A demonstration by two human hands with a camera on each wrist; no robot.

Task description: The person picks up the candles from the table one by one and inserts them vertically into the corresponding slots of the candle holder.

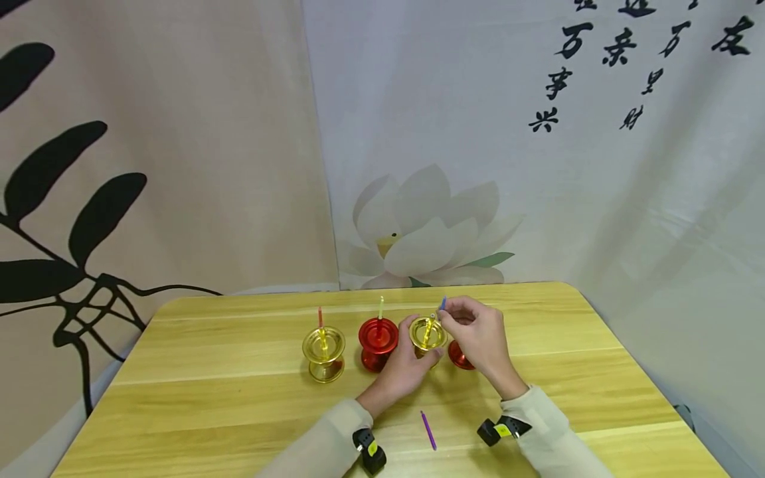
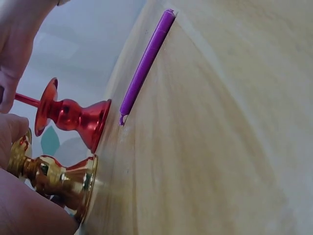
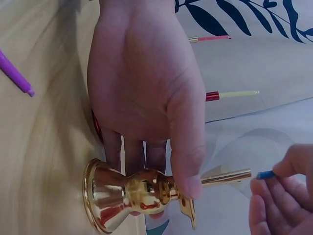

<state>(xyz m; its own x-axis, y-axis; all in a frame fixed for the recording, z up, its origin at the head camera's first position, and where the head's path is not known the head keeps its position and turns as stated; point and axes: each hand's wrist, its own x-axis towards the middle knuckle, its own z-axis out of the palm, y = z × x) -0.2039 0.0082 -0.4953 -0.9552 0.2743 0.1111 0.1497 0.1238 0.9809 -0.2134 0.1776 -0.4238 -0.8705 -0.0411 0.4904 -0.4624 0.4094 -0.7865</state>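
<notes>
Two holders already carry candles; left hand (image 1: 402,372) grips the gold holder (image 1: 427,334), right hand (image 1: 478,332) pinches a blue candle (image 1: 443,303) at its spike; purple candle (image 1: 427,429) waits on the counter (image 1: 239,398).

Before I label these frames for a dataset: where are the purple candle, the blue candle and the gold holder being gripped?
purple candle (image 1: 427,429), head view, middle of its length on the table.
blue candle (image 3: 265,174), right wrist view, its exposed tip.
gold holder (image 3: 128,192), right wrist view, its waist above the base.

Wooden table (image 1: 239,398), lotus-print cloth backdrop (image 1: 430,232) — black calligraphy, leaf pattern
</notes>
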